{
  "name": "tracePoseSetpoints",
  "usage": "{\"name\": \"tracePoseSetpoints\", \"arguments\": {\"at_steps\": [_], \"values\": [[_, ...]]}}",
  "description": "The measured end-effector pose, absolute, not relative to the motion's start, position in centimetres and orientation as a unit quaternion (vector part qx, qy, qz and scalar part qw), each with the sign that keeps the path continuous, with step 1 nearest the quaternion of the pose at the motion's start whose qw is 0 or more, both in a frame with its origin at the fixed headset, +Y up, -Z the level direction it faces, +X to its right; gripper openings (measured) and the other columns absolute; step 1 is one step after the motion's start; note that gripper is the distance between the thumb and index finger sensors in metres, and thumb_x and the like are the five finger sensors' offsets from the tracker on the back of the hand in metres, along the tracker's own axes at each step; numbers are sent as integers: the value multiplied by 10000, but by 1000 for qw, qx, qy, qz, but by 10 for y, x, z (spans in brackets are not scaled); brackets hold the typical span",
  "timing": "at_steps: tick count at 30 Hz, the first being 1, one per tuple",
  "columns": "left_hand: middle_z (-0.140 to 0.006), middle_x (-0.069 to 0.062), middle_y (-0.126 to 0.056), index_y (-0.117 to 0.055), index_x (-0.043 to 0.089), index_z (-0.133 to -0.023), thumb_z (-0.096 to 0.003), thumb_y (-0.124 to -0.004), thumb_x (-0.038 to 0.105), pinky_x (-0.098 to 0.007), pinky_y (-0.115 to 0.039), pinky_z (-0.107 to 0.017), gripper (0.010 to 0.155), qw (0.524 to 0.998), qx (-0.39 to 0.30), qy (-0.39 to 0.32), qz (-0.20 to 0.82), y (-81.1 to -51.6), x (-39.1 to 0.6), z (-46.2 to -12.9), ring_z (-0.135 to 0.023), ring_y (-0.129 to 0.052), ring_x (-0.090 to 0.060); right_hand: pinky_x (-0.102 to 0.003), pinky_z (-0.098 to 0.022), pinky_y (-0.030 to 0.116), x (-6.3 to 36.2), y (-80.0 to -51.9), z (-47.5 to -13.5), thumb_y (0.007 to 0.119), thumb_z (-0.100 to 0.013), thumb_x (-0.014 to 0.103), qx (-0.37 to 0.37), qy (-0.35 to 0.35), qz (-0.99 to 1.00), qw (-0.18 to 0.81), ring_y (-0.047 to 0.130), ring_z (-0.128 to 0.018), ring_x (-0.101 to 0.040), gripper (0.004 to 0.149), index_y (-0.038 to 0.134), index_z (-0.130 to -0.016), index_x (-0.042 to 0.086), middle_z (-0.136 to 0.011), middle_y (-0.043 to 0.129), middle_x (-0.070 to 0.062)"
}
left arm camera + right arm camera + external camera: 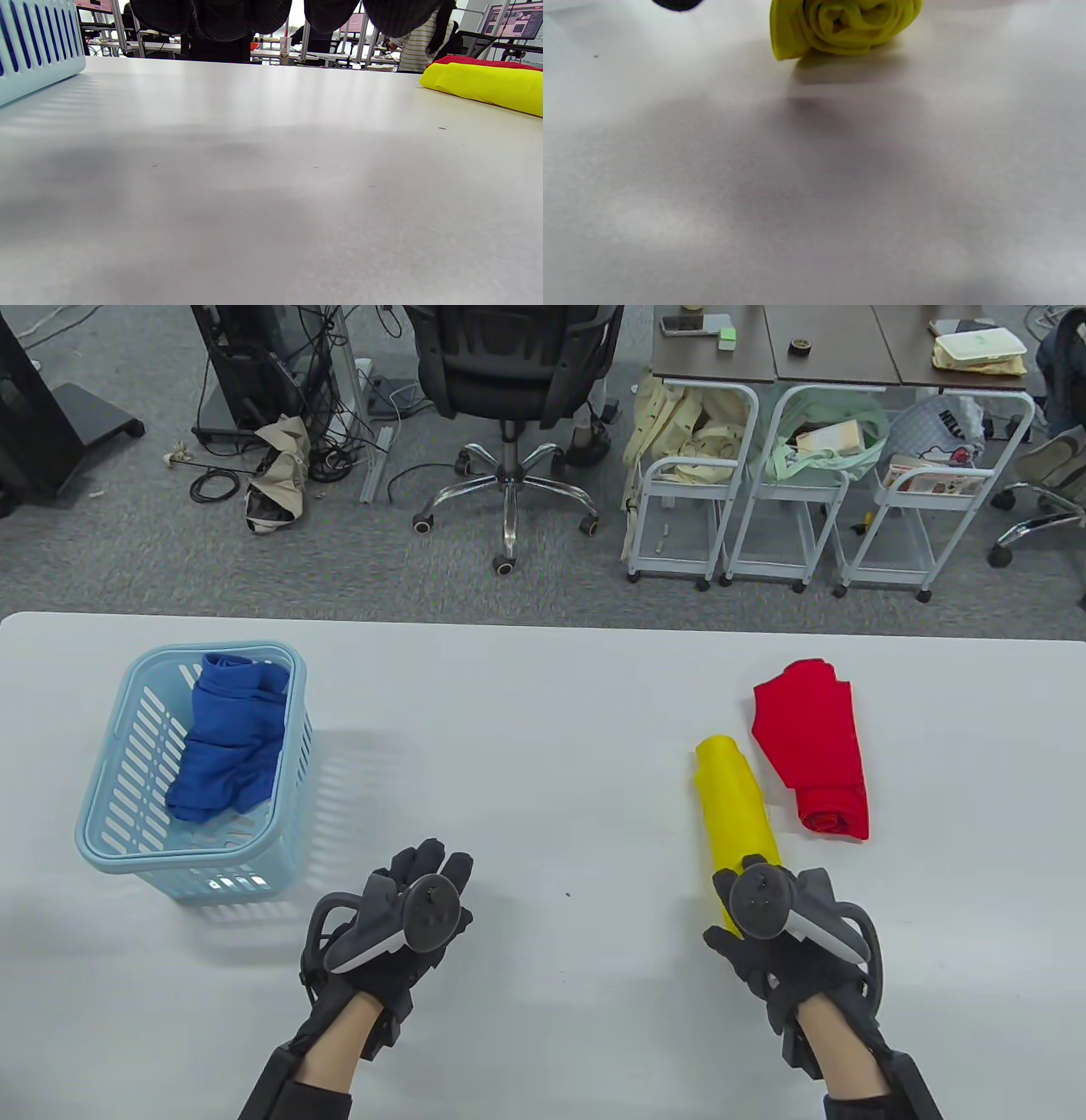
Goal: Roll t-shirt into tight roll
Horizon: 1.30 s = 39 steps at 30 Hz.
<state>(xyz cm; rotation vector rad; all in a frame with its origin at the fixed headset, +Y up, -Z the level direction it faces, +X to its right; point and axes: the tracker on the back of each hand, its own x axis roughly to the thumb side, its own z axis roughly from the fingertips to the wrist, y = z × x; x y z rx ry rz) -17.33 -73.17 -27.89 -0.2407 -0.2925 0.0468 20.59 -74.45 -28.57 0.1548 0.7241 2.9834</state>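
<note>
So the yellow t-shirt roll [735, 814] lies on the desk [543, 712], long axis running 12 to 6, right at 12 o'clock of the right hand [776, 929], way nearer than the left hand [407, 912]. Left looks relaxed and empty; can't tell the right's fingers.

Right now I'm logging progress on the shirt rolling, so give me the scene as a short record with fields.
yellow shirt: rolled, lying on the table
red shirt: rolled, beside the yellow one
blue shirt: bunched in the basket
left hand: holds nothing
right hand: at the yellow roll's near end, grip unclear
</note>
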Motion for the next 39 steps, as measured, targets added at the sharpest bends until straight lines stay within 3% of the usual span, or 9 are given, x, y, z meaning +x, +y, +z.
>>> {"name": "tracePoseSetpoints", "arguments": {"at_steps": [10, 19, 22, 30, 34, 39], "values": [[-1263, -162, -349, -387, 301, -1180, -580, -517, 524, -599, -501, -788, 653, 982, -127, -139, 17, -730, -174, -277, -1130, -480, -428, -572, -758, 366, 193, -745, -364, 523, -565, 571, -50, 258, 964, -30, 84, -1071, -477, 789, 108, -1129, 207, -1128, -4, -188], [-1264, -163, -339, -388, 300, -1181, -580, -514, 528, -600, -494, -789, 656, 981, -129, -141, 10, -731, -172, -277, -1133, -466, -429, -588, -765, 299, 205, -746, -388, 490, -565, 581, -94, 289, 951, -58, -4, -1068, -452, 799, -1, -1098, 243, -1111, -99, -154], [-1264, -163, -334, -383, 299, -1182, -580, -513, 529, -599, -487, -791, 657, 982, -129, -139, 10, -731, -173, -277, -1135, -458, -428, -594, -758, 309, 206, -738, -381, 487, -565, 573, -86, 274, 957, -30, 25, -1071, -454, 781, 48, -1111, 229, -1123, -60, -156], [-1267, -166, -283, -330, 294, -1188, -583, -502, 534, -595, -440, -803, 673, 984, -122, -133, 9, -730, -173, -277, -1141, -410, -436, -601, -751, 321, 193, -712, -318, 517, -584, 516, -23, 183, 983, 10, 75, -1082, -455, 744, 116, -1134, 215, -1148, 25, -153], [-1266, -170, -246, -288, 288, -1191, -583, -489, 552, -599, -424, -805, 692, 985, -112, -130, 10, -728, -174, -276, -1144, -379, -440, -615, -749, 257, 193, -709, -288, 502, -589, 528, -17, 152, 988, 30, -8, -1062, -457, 762, 58, -1125, 218, -1132, -52, -152], [-1266, -168, -216, -255, 284, -1191, -585, -486, 555, -603, -408, -808, 703, 987, -94, -127, 9, -729, -174, -276, -1148, -358, -439, -632, -726, 118, 198, -721, -285, 483, -603, 522, -40, 136, 990, 6, -183, -985, -443, 789, -71, -1082, 231, -1065, -199, -137]]}}
